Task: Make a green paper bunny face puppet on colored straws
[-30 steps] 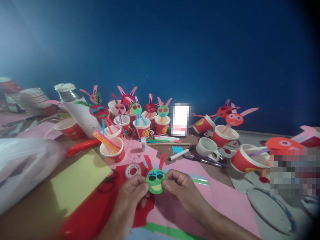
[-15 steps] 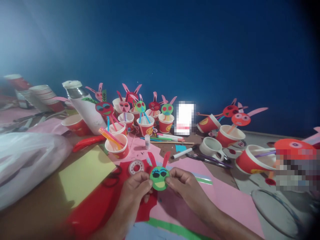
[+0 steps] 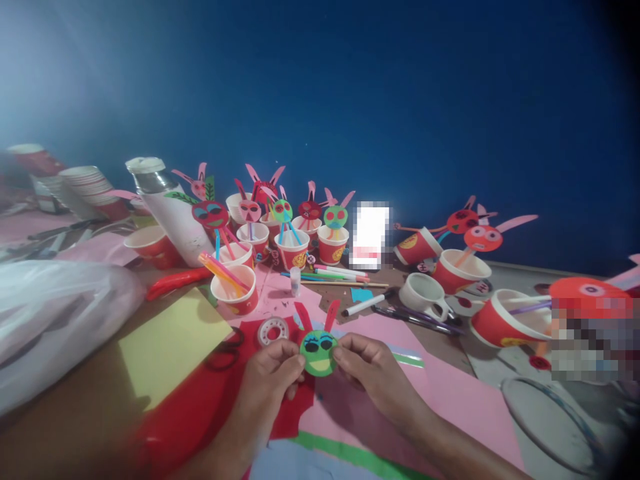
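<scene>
Between my two hands is a green paper rabbit face point(image 3: 319, 352) with red ears, dark eyes under blue lashes and a yellow mouth. My left hand point(image 3: 274, 373) pinches its left edge between thumb and fingers. On the opposite edge my right hand point(image 3: 369, 368) has the same pinch. Just beyond my left hand lies a white roll of tape point(image 3: 273, 331), on red paper point(image 3: 200, 413). Pink paper point(image 3: 450, 393) spreads beneath my right hand. Dark-handled scissors point(image 3: 225, 353) rest partly by the yellow paper point(image 3: 173, 347).
Paper cups point(image 3: 291, 252) with paper faces on straws line the back. A cup of straws point(image 3: 234, 293) stands left of centre, near a white plastic bag point(image 3: 65, 327). Markers point(image 3: 367, 303), a white mug point(image 3: 424, 297) and a tipped cup point(image 3: 417, 247) are to the right, before a blue wall point(image 3: 320, 100).
The green face has shifted very slightly upward in view. Both hands keep their pinch on its edges; the surroundings are otherwise the same.
</scene>
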The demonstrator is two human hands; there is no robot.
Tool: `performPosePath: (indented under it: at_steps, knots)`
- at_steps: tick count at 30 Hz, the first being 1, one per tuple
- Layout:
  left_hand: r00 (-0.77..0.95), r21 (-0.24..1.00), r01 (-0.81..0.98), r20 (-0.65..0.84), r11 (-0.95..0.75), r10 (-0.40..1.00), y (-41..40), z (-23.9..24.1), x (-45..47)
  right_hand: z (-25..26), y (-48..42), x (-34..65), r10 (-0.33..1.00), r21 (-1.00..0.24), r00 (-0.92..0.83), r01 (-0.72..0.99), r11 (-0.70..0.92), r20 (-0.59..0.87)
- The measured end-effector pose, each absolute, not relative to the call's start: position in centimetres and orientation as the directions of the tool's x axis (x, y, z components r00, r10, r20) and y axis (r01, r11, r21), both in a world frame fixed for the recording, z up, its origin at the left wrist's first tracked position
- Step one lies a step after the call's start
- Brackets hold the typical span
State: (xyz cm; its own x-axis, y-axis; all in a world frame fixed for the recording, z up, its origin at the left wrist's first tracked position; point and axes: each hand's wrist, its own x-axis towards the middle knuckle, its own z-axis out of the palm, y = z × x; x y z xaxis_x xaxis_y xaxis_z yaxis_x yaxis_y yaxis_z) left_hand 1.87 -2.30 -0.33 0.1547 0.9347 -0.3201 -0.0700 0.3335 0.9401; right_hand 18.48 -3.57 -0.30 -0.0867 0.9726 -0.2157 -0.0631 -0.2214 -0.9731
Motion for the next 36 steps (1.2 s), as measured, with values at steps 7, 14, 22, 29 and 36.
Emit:
performPosePath:
  at_steps: [7, 14, 22, 29, 36]
  knots:
    - [0.148, 0.939, -0.089, -0.318, 0.332, 0.937, -2.1, -0.4, 1.9, -0.3, -3.4, 18.8, 0.978, -0.978, -0.044, -0.037, -0.205, -0.203]
    - [0.179, 0.925, -0.148, -0.323, 0.35, 0.929, -1.8, -0.8, 1.3, 0.2, -2.0, 20.3, 0.985, -0.991, 0.108, -0.038, -0.13, -0.134]
    - [0.165, 0.91, -0.18, -0.347, 0.374, 0.923, -1.3, -1.0, 1.3, 0.8, -1.2, 21.6, 0.977, -0.996, 0.193, 0.004, -0.092, -0.089]
    - [0.138, 0.903, -0.169, -0.376, 0.396, 0.916, -1.1, -0.3, 1.5, 0.3, -0.6, 22.6, 0.976, -0.994, 0.208, 0.078, -0.083, -0.065]
    - [0.162, 0.889, -0.201, -0.384, 0.411, 0.909, -1.3, -1.2, 1.4, -0.3, 0.0, 23.1, 0.97, -0.992, 0.227, 0.062, -0.106, -0.089]
